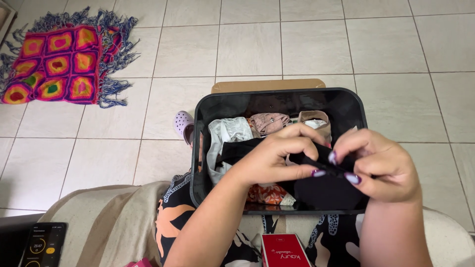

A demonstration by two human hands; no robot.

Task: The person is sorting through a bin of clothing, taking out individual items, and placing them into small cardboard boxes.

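Note:
A black plastic bin (199,148) rests on my lap, filled with several folded small garments in white, beige and orange. Over the bin, my left hand (277,158) and my right hand (381,165) both pinch a black piece of fabric (326,190), stretching its edge between the fingertips. The rest of the black cloth hangs down into the bin's front right corner. A white garment (225,136) lies in the left part of the bin, beige ones (269,122) at the back.
A lilac clog (184,124) lies on the tiled floor beside the bin. A bright crocheted fringed blanket (59,62) is at far left. A phone (42,244) lies on the striped cushion at lower left, a red box (284,251) on my lap. Brown cardboard (267,85) sits behind the bin.

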